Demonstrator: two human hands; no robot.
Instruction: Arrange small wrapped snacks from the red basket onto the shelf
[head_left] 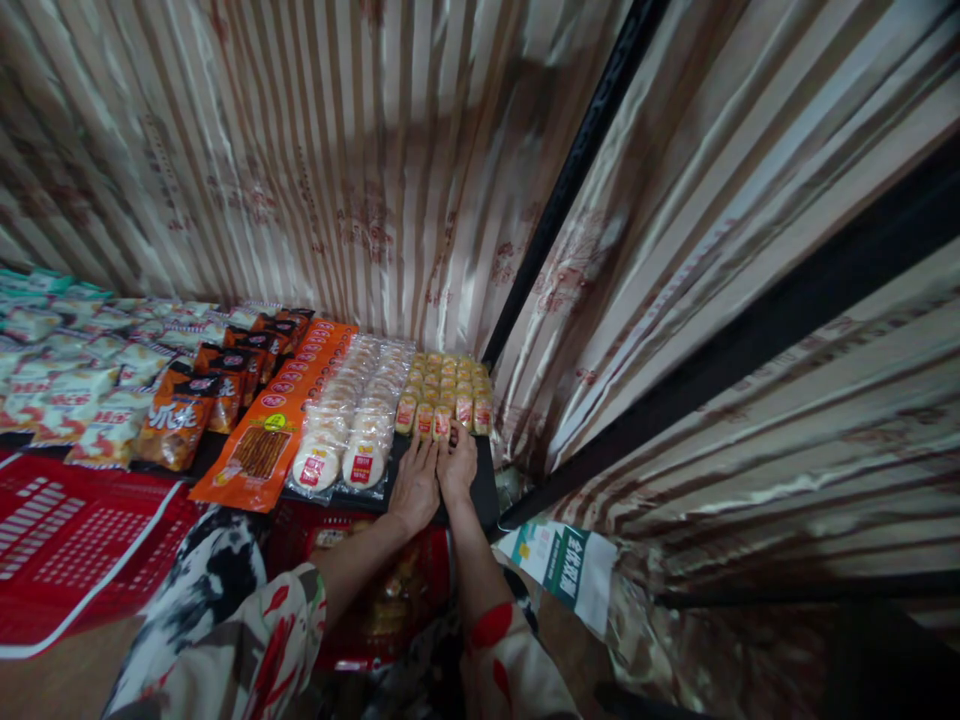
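Small yellow wrapped snack packs (448, 380) with red labels stand in tight rows at the right end of the dark shelf (486, 478). My left hand (416, 487) has its fingertips around the lower end of one front pack (424, 421). Close beside it, my right hand (457, 468) curls its fingers at another front pack (442, 422). The undersides of both packs are hidden by my fingers. Just left of my hands lie two rows of round white crackers (364, 466) in clear wrap.
An orange hanging snack packet (255, 465), orange-black bags (178, 415) and white bags (52, 395) fill the shelf leftward. Below are a red basket (67, 530) and another red basket (442, 560) holding goods. Black posts (570, 160) and striped curtain (337, 150) bound the shelf.
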